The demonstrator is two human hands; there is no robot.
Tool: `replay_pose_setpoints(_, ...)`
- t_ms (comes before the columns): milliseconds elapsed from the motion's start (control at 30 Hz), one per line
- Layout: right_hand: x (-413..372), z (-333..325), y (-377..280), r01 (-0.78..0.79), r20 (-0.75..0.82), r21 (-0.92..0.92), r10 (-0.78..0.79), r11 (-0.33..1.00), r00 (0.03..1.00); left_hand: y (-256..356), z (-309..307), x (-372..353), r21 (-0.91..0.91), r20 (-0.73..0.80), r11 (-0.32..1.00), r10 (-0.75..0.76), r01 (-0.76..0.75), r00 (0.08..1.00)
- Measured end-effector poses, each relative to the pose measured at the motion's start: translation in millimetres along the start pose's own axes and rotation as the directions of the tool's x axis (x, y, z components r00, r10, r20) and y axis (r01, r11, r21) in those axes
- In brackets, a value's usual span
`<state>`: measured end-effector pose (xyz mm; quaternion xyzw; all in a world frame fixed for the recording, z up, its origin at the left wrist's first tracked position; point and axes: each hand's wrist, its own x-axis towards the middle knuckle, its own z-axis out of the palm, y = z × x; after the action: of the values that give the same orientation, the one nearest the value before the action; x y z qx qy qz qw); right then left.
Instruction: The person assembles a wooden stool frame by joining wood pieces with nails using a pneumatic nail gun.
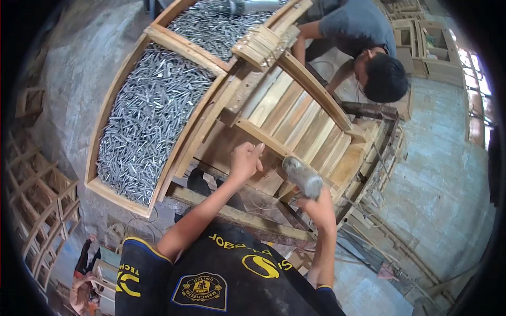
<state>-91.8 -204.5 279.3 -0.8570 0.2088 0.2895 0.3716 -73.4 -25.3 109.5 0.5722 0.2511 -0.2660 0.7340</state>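
My right hand [319, 209] is closed around a hammer with a thick, worn grey cylindrical head [304, 178]; its handle is hidden from above. The hammer's head is over the near rail [263, 139] of a slatted wooden frame [298, 122]. Left of it, my left hand [246, 161] is raised with fingers curled and pinched near that rail. Whatever lies between those fingertips is too small to make out. Beside my left arm, a wooden tray [122, 199] holds a heap of loose silver nails [153, 121].
A second compartment of nails [211, 29] adjoins behind, with a blurred metal cylinder [258, 5] on top. Across the frame a co-worker [358, 31] bends over, arms near its far side. A metal stand [387, 118] edges the right. Wooden frames [45, 195] stand at left.
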Motion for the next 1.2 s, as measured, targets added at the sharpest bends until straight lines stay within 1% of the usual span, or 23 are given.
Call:
replay_pose_setpoints(33, -8.4, 3.7, -7.7, 0.066, 0.026, 0.061, -0.067, 0.996, 0.997, 3.2, 0.3, 1.8, -0.249, 0.015, 0.963, -0.098, 0.099, 0.995)
replay_pose_setpoints(100, -21.7, 12.0, -19.5, 0.180, 0.051, 0.192, -0.193, 0.965, 0.980, 7.7, -7.3, 4.9, -0.461, 0.144, 0.859, -0.176, 0.224, 0.974)
replay_pose_setpoints(133, -23.8, 13.9, -21.0, 0.187, 0.062, 0.151, -0.198, 0.971, 0.978, 9.5, -9.5, 6.2, -0.549, 0.221, 0.783, -0.201, 0.292, 0.954)
replay_pose_setpoints(200, -27.8, 15.7, -23.0, 0.195, 0.083, 0.061, -0.200, 0.979, 0.976, 11.9, -13.9, 6.4, -0.594, 0.297, 0.727, -0.201, 0.345, 0.934)
replay_pose_setpoints(233, -27.6, 17.7, -25.1, 0.201, 0.078, 0.067, -0.206, 0.977, 0.975, 13.6, -15.8, 5.7, -0.616, 0.332, 0.696, -0.197, 0.370, 0.923)
replay_pose_setpoints(333, -22.5, 23.5, -30.3, 0.218, 0.083, 0.064, -0.223, 0.974, 0.971, 17.9, -16.2, 2.0, -0.561, 0.318, 0.748, -0.199, 0.354, 0.927)
replay_pose_setpoints(400, -17.5, 23.4, -24.9, 0.223, 0.098, 0.028, -0.225, 0.974, 0.969, 19.3, -15.2, 0.5, -0.546, 0.310, 0.756, -0.218, 0.361, 0.925)
replay_pose_setpoints(433, -15.3, 25.6, -24.9, 0.232, 0.075, 0.049, -0.235, 0.972, 0.969, 22.0, -12.7, 2.5, -0.541, 0.307, 0.760, -0.220, 0.360, 0.926)
replay_pose_setpoints(533, -7.5, 31.3, -24.6, 0.199, 0.067, -0.111, -0.192, 0.974, 0.979, 34.3, -5.3, 1.9, -0.601, 0.206, 0.702, -0.326, 0.382, 0.923)
replay_pose_setpoints(567, -4.7, 35.0, -28.8, 0.165, 0.035, -0.146, -0.161, 0.975, 0.986, 39.3, -3.3, 1.6, -0.617, 0.171, 0.683, -0.368, 0.390, 0.914)
replay_pose_setpoints(667, 0.2, 33.2, -47.4, 0.149, 0.109, -0.069, -0.141, 0.986, 0.984, 45.1, -3.6, 6.4, -0.696, 0.069, 0.655, -0.349, 0.296, 0.935)
replay_pose_setpoints(700, -0.6, 32.6, -52.0, 0.148, 0.125, -0.093, -0.136, 0.985, 0.983, 41.9, -6.2, 7.0, -0.703, 0.056, 0.654, -0.343, 0.281, 0.938)
replay_pose_setpoints(767, 4.1, 27.7, -61.8, 0.169, 0.144, -0.150, -0.148, 0.974, 0.979, 37.2, -9.2, 15.5, -0.722, 0.033, 0.652, -0.305, 0.234, 0.952)
replay_pose_setpoints(867, 11.4, 30.2, -55.3, 0.273, 0.120, -0.214, -0.252, 0.938, 0.960, 33.2, -16.8, 22.2, -0.684, 0.109, 0.673, -0.288, 0.282, 0.951)
replay_pose_setpoints(900, 12.3, 31.7, -59.2, 0.305, 0.127, -0.208, -0.283, 0.929, 0.951, 35.3, -16.7, 23.3, -0.679, 0.096, 0.672, -0.315, 0.294, 0.944)
replay_pose_setpoints(1000, 17.2, 33.5, -60.4, 0.221, 0.158, -0.217, -0.190, 0.951, 0.969, 36.3, -16.1, 26.2, -0.691, 0.119, 0.639, -0.359, 0.337, 0.926)
replay_pose_setpoints(1100, 20.0, 40.0, -68.7, 0.232, 0.099, -0.221, -0.215, 0.947, 0.972, 40.0, -15.2, 26.0, -0.723, 0.132, 0.597, -0.374, 0.347, 0.918)
replay_pose_setpoints(1200, 35.0, 47.0, -66.8, 0.280, 0.061, -0.202, -0.274, 0.938, 0.960, 44.1, -5.9, 26.6, -0.826, 0.025, 0.504, -0.415, 0.253, 0.909)
